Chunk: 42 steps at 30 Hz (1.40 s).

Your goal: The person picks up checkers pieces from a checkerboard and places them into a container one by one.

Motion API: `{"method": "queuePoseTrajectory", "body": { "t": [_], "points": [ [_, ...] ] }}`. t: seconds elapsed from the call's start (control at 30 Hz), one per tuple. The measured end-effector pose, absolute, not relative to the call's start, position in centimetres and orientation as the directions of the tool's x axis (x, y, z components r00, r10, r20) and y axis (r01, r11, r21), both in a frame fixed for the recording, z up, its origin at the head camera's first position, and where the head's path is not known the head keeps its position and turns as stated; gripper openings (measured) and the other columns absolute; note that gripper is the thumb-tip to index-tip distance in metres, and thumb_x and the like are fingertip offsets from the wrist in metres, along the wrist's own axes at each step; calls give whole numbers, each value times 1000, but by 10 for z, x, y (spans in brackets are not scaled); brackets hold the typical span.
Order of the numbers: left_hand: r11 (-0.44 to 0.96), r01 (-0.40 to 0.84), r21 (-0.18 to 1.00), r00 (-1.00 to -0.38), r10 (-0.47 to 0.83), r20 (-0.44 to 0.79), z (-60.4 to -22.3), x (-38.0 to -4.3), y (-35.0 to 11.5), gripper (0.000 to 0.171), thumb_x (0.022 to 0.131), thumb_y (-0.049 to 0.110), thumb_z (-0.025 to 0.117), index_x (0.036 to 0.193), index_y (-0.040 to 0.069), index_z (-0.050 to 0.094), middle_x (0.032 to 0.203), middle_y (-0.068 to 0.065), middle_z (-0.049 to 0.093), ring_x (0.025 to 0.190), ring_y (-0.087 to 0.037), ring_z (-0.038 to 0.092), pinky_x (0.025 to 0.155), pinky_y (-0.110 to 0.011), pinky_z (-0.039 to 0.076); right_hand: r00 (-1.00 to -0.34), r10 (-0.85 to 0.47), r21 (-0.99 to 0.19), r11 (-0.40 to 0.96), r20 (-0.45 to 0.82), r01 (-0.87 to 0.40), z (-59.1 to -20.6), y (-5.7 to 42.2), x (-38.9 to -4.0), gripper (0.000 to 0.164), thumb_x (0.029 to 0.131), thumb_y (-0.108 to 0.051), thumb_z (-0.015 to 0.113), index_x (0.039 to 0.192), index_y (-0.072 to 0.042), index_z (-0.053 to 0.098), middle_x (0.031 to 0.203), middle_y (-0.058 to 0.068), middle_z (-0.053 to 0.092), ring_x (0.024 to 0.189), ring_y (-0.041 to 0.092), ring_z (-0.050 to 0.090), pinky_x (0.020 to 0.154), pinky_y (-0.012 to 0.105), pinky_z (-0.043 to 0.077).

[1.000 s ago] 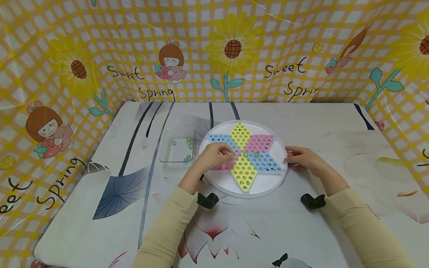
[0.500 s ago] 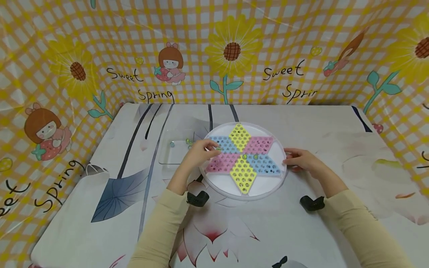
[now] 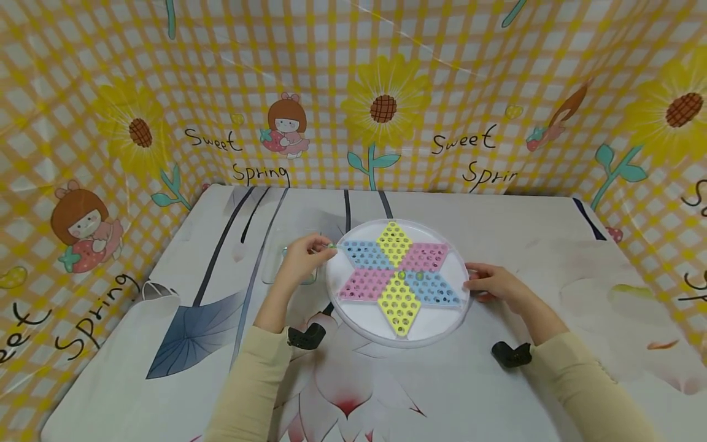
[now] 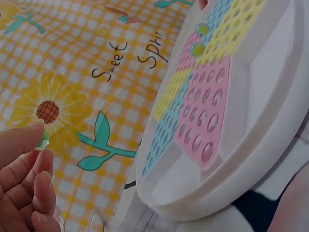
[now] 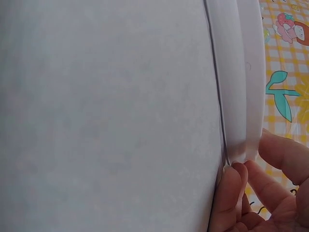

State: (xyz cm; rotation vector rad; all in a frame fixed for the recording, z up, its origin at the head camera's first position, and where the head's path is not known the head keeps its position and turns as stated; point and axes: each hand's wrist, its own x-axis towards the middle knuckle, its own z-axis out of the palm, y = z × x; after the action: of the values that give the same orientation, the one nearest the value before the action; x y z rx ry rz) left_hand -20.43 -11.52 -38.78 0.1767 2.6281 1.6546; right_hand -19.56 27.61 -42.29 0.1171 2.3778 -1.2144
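A round white Chinese checkers board [image 3: 359, 318] with a yellow, pink and blue star of holes lies on the table. Two green marbles sit near its middle, one marble [image 3: 401, 275] left of the other marble [image 3: 420, 276]. My left hand [image 3: 301, 261] pinches a green marble [image 4: 43, 141] between thumb and fingertips, just off the board's left rim. Under that hand stands a clear square container [image 3: 269, 264], mostly hidden by it. My right hand [image 3: 496, 283] holds the board's right rim, thumb on one side and fingers on the other in the right wrist view.
A white cloth with lotus prints [image 3: 353, 393] covers the table. Behind it and at the left hangs a yellow checked curtain [image 3: 331, 147]. Black wrist devices, one on the left wrist [image 3: 307, 337] and one on the right wrist [image 3: 510, 355], jut inward near the cuffs.
My left hand has moved left from the board's middle to beyond its left rim, carrying the marble. The right hand stays at the right rim. The head view has tilted slightly up.
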Motion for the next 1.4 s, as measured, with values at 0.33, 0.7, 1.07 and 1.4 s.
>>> {"method": "queuePoseTrajectory", "body": {
  "t": [0.33,0.7,1.07,1.4],
  "points": [
    [388,70,919,-998,35,61,-390,-202,-140,26,83,20,67,103,3,64,80,-7,58,62,-14,54,71,-46,49,-900,-116,-753,598,-420,274,-424,275,-190,66,87,-22,63,139,4,30,100,8,46,85,16,48,68,24,48],
    [394,24,919,-999,-27,37,-393,-197,-162,29,85,23,65,106,3,63,83,-4,59,61,-11,54,66,-34,46,-906,-126,-771,580,-403,263,-427,275,-186,65,86,-19,63,138,5,31,99,7,47,83,13,48,67,23,49],
    [366,27,930,-996,-65,55,-396,-197,-175,26,86,19,65,104,1,62,76,1,57,59,-12,53,61,-29,44,-908,-118,-759,597,-402,258,-423,274,-189,65,86,-21,63,138,4,32,98,7,46,84,15,47,66,23,48],
    [352,-6,936,-995,-97,30,-399,-197,-181,26,86,18,64,104,-1,61,76,-2,59,55,-9,50,64,-37,46,-907,-118,-757,599,-404,260,-422,274,-188,66,86,-21,63,139,3,31,100,8,45,84,16,47,66,24,48]
  ]
}}
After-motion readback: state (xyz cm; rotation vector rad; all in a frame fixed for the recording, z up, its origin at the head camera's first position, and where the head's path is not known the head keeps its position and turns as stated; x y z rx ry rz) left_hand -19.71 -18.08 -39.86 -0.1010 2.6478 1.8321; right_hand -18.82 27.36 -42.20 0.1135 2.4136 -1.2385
